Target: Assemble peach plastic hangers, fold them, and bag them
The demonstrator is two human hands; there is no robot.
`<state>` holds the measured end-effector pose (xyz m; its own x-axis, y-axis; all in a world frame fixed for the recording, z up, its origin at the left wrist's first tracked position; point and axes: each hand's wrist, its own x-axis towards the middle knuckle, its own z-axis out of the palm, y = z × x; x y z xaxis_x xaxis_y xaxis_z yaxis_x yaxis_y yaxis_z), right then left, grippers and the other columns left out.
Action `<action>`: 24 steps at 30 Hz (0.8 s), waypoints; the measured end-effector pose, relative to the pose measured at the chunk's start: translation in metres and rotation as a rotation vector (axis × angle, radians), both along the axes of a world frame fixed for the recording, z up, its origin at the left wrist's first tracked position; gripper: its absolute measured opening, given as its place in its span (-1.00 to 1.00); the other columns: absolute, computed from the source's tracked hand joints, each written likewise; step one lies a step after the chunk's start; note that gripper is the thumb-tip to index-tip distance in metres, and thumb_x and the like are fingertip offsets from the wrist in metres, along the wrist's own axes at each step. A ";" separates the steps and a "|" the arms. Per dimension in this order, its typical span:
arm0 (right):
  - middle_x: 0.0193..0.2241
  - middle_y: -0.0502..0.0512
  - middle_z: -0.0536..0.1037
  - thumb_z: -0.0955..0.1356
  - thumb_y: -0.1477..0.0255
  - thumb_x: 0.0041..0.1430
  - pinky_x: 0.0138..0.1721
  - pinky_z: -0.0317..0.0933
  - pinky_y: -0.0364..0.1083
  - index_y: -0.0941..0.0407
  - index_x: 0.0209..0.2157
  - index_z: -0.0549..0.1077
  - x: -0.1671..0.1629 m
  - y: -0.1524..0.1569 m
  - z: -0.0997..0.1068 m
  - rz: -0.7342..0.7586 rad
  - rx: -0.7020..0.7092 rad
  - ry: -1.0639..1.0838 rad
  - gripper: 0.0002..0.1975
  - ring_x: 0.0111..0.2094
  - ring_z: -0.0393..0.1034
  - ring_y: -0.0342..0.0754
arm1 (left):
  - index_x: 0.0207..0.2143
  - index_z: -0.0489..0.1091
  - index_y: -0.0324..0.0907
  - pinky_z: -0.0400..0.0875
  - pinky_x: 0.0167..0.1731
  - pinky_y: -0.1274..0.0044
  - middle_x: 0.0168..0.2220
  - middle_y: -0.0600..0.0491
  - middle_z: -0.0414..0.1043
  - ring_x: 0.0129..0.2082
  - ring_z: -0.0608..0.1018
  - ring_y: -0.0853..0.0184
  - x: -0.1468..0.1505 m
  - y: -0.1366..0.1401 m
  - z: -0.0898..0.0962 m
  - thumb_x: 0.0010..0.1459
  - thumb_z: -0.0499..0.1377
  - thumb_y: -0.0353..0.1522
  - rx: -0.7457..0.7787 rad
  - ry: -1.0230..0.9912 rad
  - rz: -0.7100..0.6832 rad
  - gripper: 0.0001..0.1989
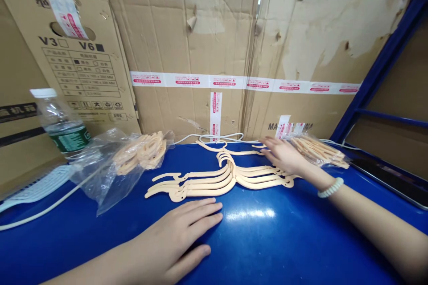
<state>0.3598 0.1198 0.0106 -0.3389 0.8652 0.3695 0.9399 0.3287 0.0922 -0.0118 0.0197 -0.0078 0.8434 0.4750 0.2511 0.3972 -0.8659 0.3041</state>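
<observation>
The hands are apart. The left hand (182,228), with fingers straight and spread, is at seven o'clock from the stacked hangers (234,176) on the blue table (267,245). The right hand (284,154) is at two o'clock; I cannot tell if it grips the far hanger (240,152).

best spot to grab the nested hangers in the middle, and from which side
Probably the necks, just below the hooks, coming from the near side and slightly above. The hangers lie with hooks pointing away, their necks bunched together, and spread wide to both sides from there. The left hand is on that near side.
</observation>
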 end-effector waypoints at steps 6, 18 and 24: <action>0.07 0.31 0.47 0.12 0.50 0.28 0.13 0.21 0.16 0.20 0.12 0.39 0.054 0.021 0.001 -0.097 -0.041 -0.011 -0.55 0.19 0.25 0.20 | 0.26 0.18 0.08 0.24 0.22 0.33 0.27 0.10 0.24 0.24 0.32 0.17 0.001 -0.001 -0.003 0.28 0.09 -0.32 0.006 -0.027 0.016 -0.50; 0.02 0.25 0.53 0.19 0.69 0.11 0.11 0.22 -0.04 0.20 -0.01 0.51 0.066 0.037 -0.015 -0.089 -0.106 0.008 -0.53 0.05 0.41 0.06 | 0.25 0.19 0.07 0.25 0.22 0.33 0.27 0.10 0.25 0.24 0.33 0.20 0.002 -0.003 -0.001 0.27 0.09 -0.34 0.028 -0.009 0.027 -0.50; -0.26 0.23 0.64 0.23 0.57 0.16 -0.16 0.32 -0.09 0.18 -0.21 0.57 0.062 0.029 -0.008 -0.092 -0.037 0.073 -0.70 -0.23 0.52 0.05 | 0.25 0.18 0.05 0.24 0.22 0.32 0.27 0.08 0.25 0.24 0.32 0.19 0.002 -0.002 -0.001 0.27 0.09 -0.36 0.024 -0.014 0.017 -0.50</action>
<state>0.4222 0.1491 0.0029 -0.2309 0.9049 0.3576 0.9700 0.2430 0.0114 -0.0096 0.0176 -0.0092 0.8313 0.4833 0.2746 0.4081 -0.8661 0.2887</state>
